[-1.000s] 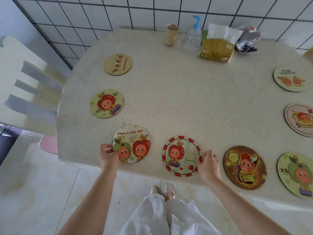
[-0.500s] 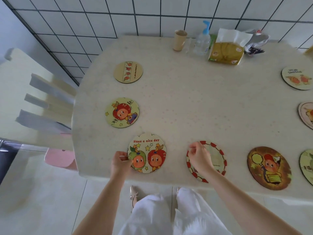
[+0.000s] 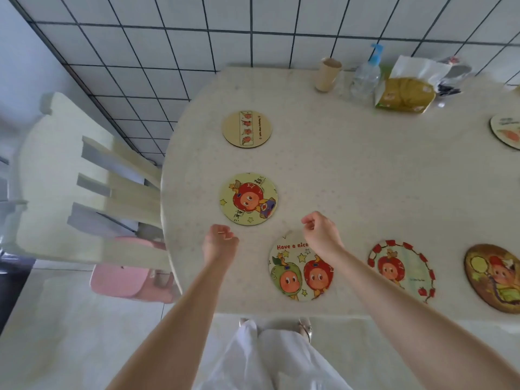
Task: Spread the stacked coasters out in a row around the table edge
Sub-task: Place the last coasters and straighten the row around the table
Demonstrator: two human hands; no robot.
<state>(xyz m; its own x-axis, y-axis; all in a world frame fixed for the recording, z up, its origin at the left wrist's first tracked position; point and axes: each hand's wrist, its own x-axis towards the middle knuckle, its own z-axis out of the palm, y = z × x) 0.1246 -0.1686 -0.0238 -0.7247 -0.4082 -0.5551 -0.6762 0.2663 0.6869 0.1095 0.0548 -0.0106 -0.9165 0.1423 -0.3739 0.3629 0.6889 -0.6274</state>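
Note:
Round picture coasters lie singly around the rim of the pale table [image 3: 351, 175]. Along the left side lie a tan coaster [image 3: 247, 129] and a red-apple coaster [image 3: 248, 199]. On the near edge sit the "Have a nice day" coaster [image 3: 298, 274], a red-bordered coaster [image 3: 401, 270] and a brown coaster [image 3: 493, 277]. Another coaster [image 3: 506, 130] shows at the far right. My left hand [image 3: 219, 242] hovers left of the "Have a nice day" coaster, fingers curled, holding nothing. My right hand [image 3: 320, 233] hangs over that coaster's top edge, fingers loosely curled and empty.
At the back of the table stand a paper cup [image 3: 327, 74], a pump bottle [image 3: 367, 74], a tissue pack [image 3: 405, 94] and a crumpled bag [image 3: 453, 74]. A pale slatted chair [image 3: 84, 178] stands close at the left, with a pink stool [image 3: 126, 280] under it. A tiled wall lies behind.
Both hands have lifted off the "Have a nice day" and red-bordered coasters and moved up and left. My view has swung left, so the right-hand coasters slid out of frame.

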